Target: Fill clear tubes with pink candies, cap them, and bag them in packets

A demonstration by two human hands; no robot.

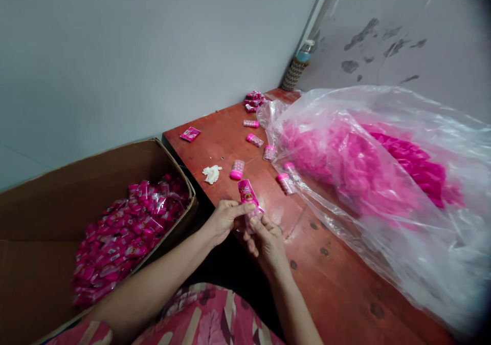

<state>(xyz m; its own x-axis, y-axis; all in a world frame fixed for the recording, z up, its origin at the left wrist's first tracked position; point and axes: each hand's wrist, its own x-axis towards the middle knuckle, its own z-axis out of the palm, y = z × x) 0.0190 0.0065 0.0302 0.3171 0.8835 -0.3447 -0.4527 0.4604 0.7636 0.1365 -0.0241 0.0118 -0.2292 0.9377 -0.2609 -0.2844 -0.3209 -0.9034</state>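
Observation:
A pink printed packet [248, 193] is held upright between my two hands over the table's near edge. My left hand [227, 220] pinches it from the left with the thumb across its front. My right hand [268, 240] grips its lower right part, fingers curled. What lies inside the packet's lower end is mostly hidden by my fingers. Just beyond my hands lies a small pink-capped container [237, 169], with another [286, 183] to the right and several more farther back. A crumpled white scrap [211, 174] rests left of them.
A cardboard box [179, 167] at the left holds many pink packets [123, 237]. On the red table [330, 288], a large clear bag [387, 242] of pink pieces covers the right side. A flat packet [190, 134], a packet pile [254, 101] and a bottle [297, 66] stand farther back.

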